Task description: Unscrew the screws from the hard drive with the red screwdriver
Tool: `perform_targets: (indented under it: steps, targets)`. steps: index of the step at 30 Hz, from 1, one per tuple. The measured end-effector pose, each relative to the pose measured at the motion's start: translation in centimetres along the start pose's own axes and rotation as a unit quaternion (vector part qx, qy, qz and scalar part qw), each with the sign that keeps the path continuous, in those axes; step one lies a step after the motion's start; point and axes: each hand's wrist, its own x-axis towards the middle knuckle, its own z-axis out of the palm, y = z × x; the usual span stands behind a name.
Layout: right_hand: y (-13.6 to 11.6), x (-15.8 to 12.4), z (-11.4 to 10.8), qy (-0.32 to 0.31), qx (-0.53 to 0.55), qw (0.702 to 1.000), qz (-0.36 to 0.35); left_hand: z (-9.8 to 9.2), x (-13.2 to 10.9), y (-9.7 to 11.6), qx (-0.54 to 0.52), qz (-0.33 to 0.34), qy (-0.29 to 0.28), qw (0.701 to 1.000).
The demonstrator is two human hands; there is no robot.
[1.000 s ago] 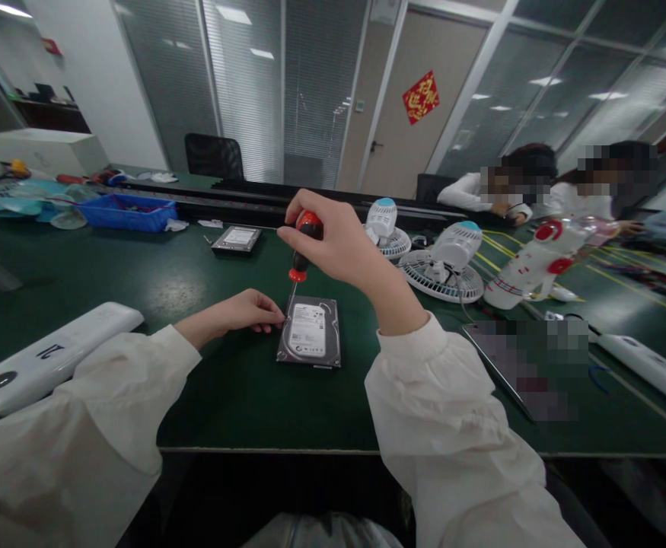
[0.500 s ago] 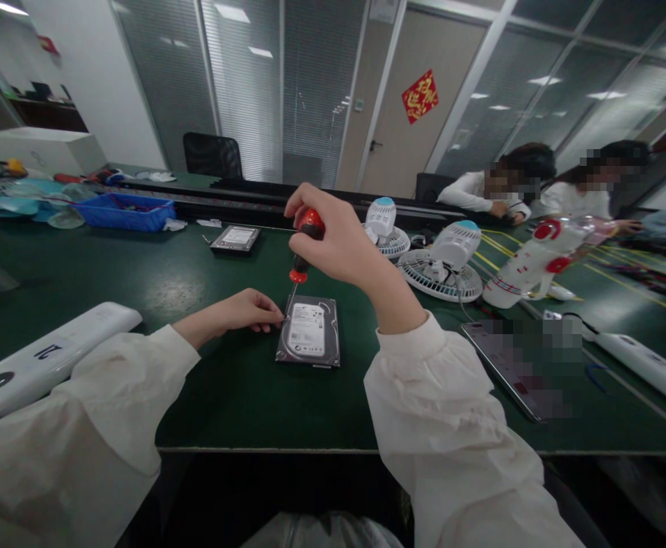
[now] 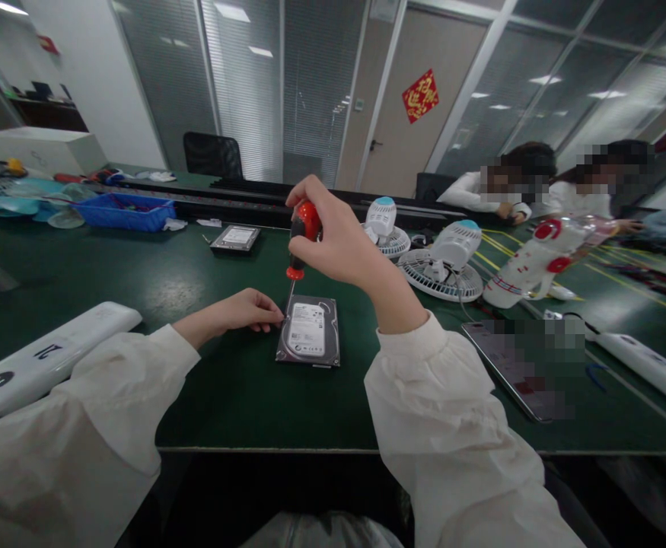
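Note:
A hard drive with a white label lies flat on the green table in front of me. My right hand is closed round the red and black handle of a screwdriver, held upright with its thin tip at the drive's far left corner. My left hand rests on the table with its fingers curled, fingertips touching the drive's left edge.
A second hard drive lies farther back, near a blue bin. Two small white fans and a red and white toy robot stand at the right. A long white device lies at my left. Two other people sit at the far right.
My right hand has lifted the screwdriver handle slightly and turned it a little. The left hand and the drive have not moved.

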Motion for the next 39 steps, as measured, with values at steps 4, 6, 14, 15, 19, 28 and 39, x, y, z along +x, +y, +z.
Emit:
perform_targets:
  steps: [4,6,14,15,19,28,39]
  targets:
    - [0.04,-0.01,0.15,-0.010,0.005,1.000,0.014,-0.12,0.12,-0.18,0.001,-0.001,0.001,1.000]
    - [0.09,0.01,0.19,-0.009,0.005,1.000,0.018,-0.21,0.25,-0.35,0.001,0.001,-0.001,1.000]
    - [0.01,0.12,0.10,-0.006,0.010,1.000,0.006,-0.28,0.40,-0.51,0.000,0.005,-0.004,1.000]
    - [0.06,0.12,0.11,-0.002,0.009,1.000,0.005,-0.26,0.37,-0.49,0.000,0.005,-0.004,1.000]
    - [0.15,0.09,0.01,0.006,0.008,1.000,-0.001,-0.20,0.28,-0.39,0.001,0.005,-0.005,1.000]
    - [0.27,0.24,0.12,0.019,-0.033,0.999,-0.014,0.00,0.07,0.01,0.004,0.000,-0.001,1.000]
    - [0.40,0.25,0.37,0.019,-0.012,1.000,-0.012,0.06,-0.32,0.36,0.003,-0.006,0.005,1.000]
